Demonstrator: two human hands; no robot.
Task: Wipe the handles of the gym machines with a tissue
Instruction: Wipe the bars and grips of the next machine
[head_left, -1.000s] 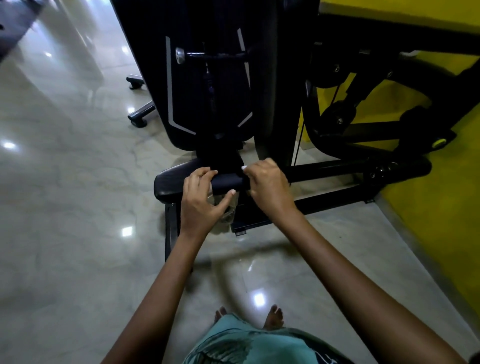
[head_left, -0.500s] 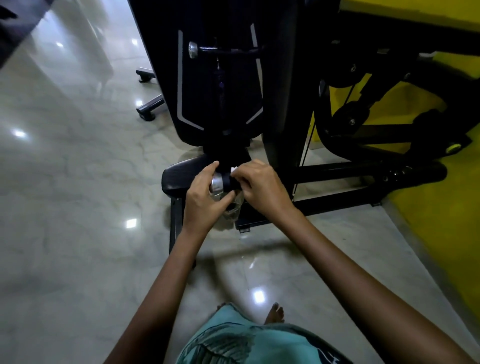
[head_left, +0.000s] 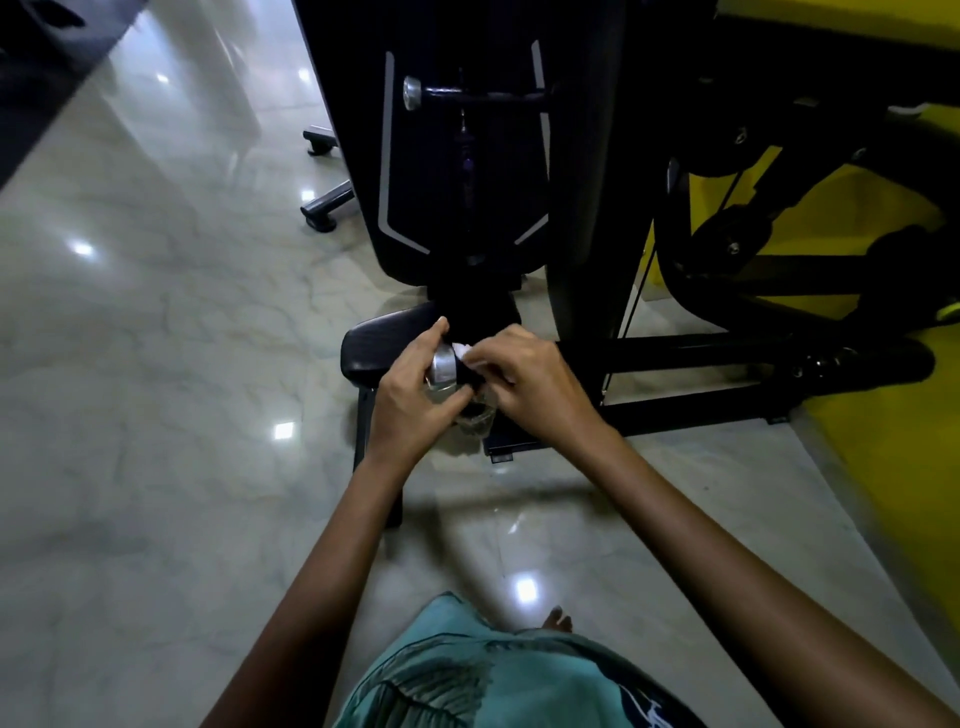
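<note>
Marble-look grey floor tiles (head_left: 156, 364), glossy and dotted with ceiling-light reflections, fill the left side. A black padded seat (head_left: 379, 343) of the machine stands on a dark post just left of centre, and both bare arms reach forward to a spot just in front of it.

The left hand (head_left: 410, 400) is curled round the round silver metal end cap (head_left: 444, 366) of a black handle bar (head_left: 470, 375), forefinger arched over the top and thumb pressing from below. Something clear and crumpled, perhaps plastic, hangs under this hand; what it is cannot be told.

Touching the cap on its right is a small white tissue (head_left: 462, 349), pinched against the bar by the curled fingers of the right hand (head_left: 530, 384), which closes over the handle.

Behind them rises a black machine shroud with grey trim lines (head_left: 467, 171), carrying a second chrome-tipped bar (head_left: 457, 96) high up. Further right run black steel frame rails (head_left: 701, 358), a pulley (head_left: 735, 231), and a yellow wall (head_left: 893, 415). A teal printed garment (head_left: 493, 680) and bare toes (head_left: 558, 621) show at the bottom.
</note>
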